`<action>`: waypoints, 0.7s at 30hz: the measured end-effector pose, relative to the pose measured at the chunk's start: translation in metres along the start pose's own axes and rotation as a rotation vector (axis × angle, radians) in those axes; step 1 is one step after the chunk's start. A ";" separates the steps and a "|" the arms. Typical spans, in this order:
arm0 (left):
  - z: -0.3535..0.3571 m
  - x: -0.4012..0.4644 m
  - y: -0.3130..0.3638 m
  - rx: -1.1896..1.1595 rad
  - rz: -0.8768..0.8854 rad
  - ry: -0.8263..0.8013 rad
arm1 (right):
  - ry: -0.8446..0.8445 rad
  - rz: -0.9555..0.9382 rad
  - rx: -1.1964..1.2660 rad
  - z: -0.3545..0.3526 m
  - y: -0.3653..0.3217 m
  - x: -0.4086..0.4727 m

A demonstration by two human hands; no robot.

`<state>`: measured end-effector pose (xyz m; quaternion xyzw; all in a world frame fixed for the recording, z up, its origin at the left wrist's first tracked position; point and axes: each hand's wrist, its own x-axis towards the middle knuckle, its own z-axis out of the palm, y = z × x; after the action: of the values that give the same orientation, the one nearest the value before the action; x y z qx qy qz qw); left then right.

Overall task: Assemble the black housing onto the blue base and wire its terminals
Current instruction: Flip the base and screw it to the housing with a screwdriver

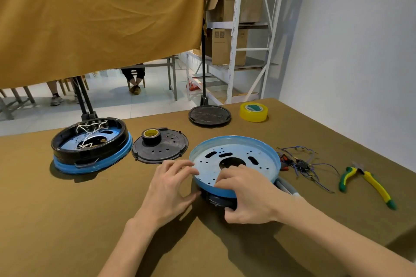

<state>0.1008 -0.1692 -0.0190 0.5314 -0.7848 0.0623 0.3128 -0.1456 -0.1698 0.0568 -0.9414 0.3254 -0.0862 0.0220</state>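
Note:
A round blue base (234,148) with several holes lies tilted in front of me, its near edge raised over a black housing part (219,200) that is mostly hidden beneath it. My left hand (171,189) grips the base's left rim, fingers on top and thumb below. My right hand (249,193) holds the near rim, fingers inside the dish, thumb under the black part. A bundle of blue wires with terminals (301,164) lies just to the right of the base.
At left stands an assembled black-and-blue unit (90,146) with white wiring. A black perforated cover (161,149) carries a roll of black tape (151,136). Another black disc (209,114) and yellow tape (253,112) lie farther back. Green-yellow pliers (369,182) lie at right.

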 end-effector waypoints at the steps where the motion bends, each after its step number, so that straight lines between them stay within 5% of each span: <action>1: 0.002 0.002 0.001 0.006 0.001 0.004 | 0.008 -0.008 -0.031 -0.004 0.002 -0.001; 10: 0.007 0.007 0.012 -0.432 -0.107 0.082 | 0.247 -0.050 -0.049 -0.032 0.024 -0.004; 17: 0.004 0.017 0.025 -0.778 -0.390 0.145 | 0.793 0.124 0.199 -0.017 0.046 -0.003; 21: 0.002 0.027 0.036 -0.894 -0.478 0.207 | 0.618 0.370 0.546 0.003 0.046 0.001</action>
<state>0.0619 -0.1764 0.0026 0.5016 -0.5562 -0.2999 0.5909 -0.1725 -0.2066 0.0492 -0.7573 0.4447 -0.4403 0.1866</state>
